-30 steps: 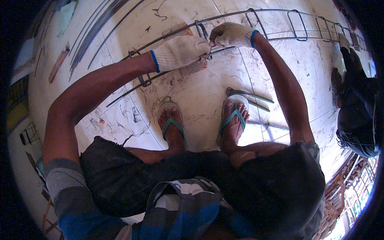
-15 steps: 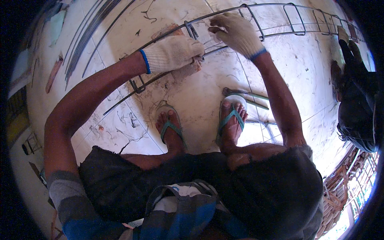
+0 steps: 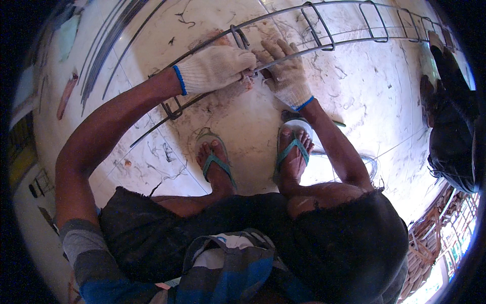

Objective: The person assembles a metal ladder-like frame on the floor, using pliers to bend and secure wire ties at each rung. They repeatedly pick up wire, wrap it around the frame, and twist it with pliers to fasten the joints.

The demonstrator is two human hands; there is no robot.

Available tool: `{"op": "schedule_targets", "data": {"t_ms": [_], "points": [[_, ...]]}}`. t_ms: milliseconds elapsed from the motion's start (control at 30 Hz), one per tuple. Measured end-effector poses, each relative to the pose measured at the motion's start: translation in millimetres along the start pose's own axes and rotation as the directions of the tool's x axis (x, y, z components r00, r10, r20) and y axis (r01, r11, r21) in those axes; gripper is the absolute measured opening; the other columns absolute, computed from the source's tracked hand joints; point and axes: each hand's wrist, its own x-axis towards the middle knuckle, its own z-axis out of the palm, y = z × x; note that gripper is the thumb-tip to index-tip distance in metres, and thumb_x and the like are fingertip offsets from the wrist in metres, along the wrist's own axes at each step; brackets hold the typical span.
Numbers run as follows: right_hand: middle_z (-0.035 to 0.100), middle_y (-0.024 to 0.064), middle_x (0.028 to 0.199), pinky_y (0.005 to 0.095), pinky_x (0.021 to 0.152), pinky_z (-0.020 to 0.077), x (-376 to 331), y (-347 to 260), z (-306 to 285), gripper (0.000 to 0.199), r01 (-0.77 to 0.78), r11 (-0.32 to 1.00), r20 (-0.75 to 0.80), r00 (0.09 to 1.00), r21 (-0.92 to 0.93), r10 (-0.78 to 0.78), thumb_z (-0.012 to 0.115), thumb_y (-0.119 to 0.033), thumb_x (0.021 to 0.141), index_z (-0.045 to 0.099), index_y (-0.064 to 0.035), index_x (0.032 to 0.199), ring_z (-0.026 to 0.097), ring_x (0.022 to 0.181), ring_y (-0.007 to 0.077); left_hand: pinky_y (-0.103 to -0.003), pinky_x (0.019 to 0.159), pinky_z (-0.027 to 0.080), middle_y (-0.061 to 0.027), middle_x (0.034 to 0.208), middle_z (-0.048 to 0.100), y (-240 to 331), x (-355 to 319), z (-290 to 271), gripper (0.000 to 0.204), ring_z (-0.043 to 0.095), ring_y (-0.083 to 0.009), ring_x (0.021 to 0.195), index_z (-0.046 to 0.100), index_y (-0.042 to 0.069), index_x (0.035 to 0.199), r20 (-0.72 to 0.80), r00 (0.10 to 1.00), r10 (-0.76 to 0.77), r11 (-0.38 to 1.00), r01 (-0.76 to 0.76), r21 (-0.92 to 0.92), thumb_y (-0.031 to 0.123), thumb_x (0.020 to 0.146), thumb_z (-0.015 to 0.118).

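A long rebar cage [image 3: 349, 41], made of thin steel bars with square stirrups [image 3: 316, 28] along it, runs from lower left to the far right. My left hand [image 3: 217, 68], in a cream knitted glove with a blue cuff, lies across the cage. Its fingers are closed at the near bar, and what is inside the grip is partly hidden. Just right of it, my gloved right hand [image 3: 287, 78] reaches beneath the near bar with fingers stretched out and apart. A loose stirrup [image 3: 239, 38] stands close above my left knuckles.
Several loose steel rods [image 3: 109, 45] lie at the far left, near a reddish-brown strip [image 3: 67, 96]. A green-handled tool [image 3: 338, 123] rests beyond my right foot, partly behind my forearm. Wire scraps litter the tiled floor. Another person's gloved hand [image 3: 435, 40] is at the cage's right end.
My right hand has come down from above the near bar to beneath it, its fingers spreading out. The left hand stays nearly in place on the cage. My right forearm now covers more of the tool.
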Motion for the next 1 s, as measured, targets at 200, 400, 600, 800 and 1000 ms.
{"op": "schedule_targets", "data": {"t_ms": [200, 400, 600, 800, 1000], "points": [[0.068, 0.0189, 0.128, 0.0523, 0.108, 0.0447, -7.4, 2.3, 0.6, 0.054, -0.065, 0.993, 0.139, 0.989, 0.099, 0.05, 0.074, -0.01, 0.076, 0.066, -0.0081, 0.129, 0.06, 0.122, 0.0386, -0.049, 0.081, 0.055, -0.017, 0.092, 0.067, 3.1, -3.5, -3.1, 0.02, 0.069, -0.0379, 0.09, 0.059, 0.009, 0.11, -0.011, 1.0, 0.007, 0.999, -0.007, 0.054, 0.011, 0.092, 0.068], [0.071, 0.019, 0.107, 0.0456, 0.087, 0.0533, -34.1, -20.8, -14.7, 0.059, -0.21, 0.902, 0.117, 0.977, 0.378, 0.179, 0.063, 0.001, 0.072, 0.067, -0.0034, 0.13, 0.067, 0.097, 0.0395, -0.048, 0.083, 0.057, -0.016, 0.095, 0.068, 3.2, -3.0, -2.9, 0.022, 0.069, -0.0383, 0.091, 0.061, 0.008, 0.109, 0.02, 0.999, -0.046, 0.999, 0.046, 0.009, 0.011, 0.089, 0.071], [0.068, 0.0166, 0.089, 0.0465, 0.078, 0.0528, -29.5, -29.5, -24.1, 0.054, -0.314, 0.815, 0.173, 0.949, 0.487, 0.262, 0.06, -0.004, 0.078, 0.069, -0.0077, 0.131, 0.067, 0.085, 0.0365, -0.044, 0.087, 0.056, -0.015, 0.095, 0.07, 30.3, -25.1, 3.2, 0.014, 0.07, -0.0341, 0.098, 0.073, 0.01, 0.105, -0.281, 0.942, -0.183, 0.977, 0.206, 0.053, 0.018, 0.095, 0.067], [0.071, 0.0188, 0.094, 0.0505, 0.081, 0.0532, -15.9, -24.6, -40.4, 0.049, -0.29, 0.876, 0.284, 0.941, 0.385, 0.186, 0.062, -0.012, 0.083, 0.071, -0.0161, 0.131, 0.067, 0.089, 0.0401, -0.047, 0.09, 0.055, -0.0202, 0.105, 0.074, 47.8, -23.3, 13.4, 0.029, 0.07, -0.0379, 0.101, 0.073, 0.006, 0.116, -0.17, 0.742, -0.649, 0.749, 0.583, -0.315, 0.023, 0.095, 0.064], [0.071, 0.0215, 0.1, 0.0482, 0.084, 0.0543, -2.5, -30.0, -54.1, 0.05, -0.297, 0.903, 0.396, 0.904, 0.311, 0.161, 0.058, -0.008, 0.084, 0.071, -0.0114, 0.131, 0.069, 0.093, 0.0403, -0.038, 0.078, 0.056, -0.0145, 0.094, 0.075, 64.9, -15.1, 7.2, 0.036, 0.072, -0.0239, 0.084, 0.073, 0.004, 0.114, 0.062, 0.54, -0.839, 0.383, 0.667, -0.639, 0.036, 0.103, 0.061]]}}
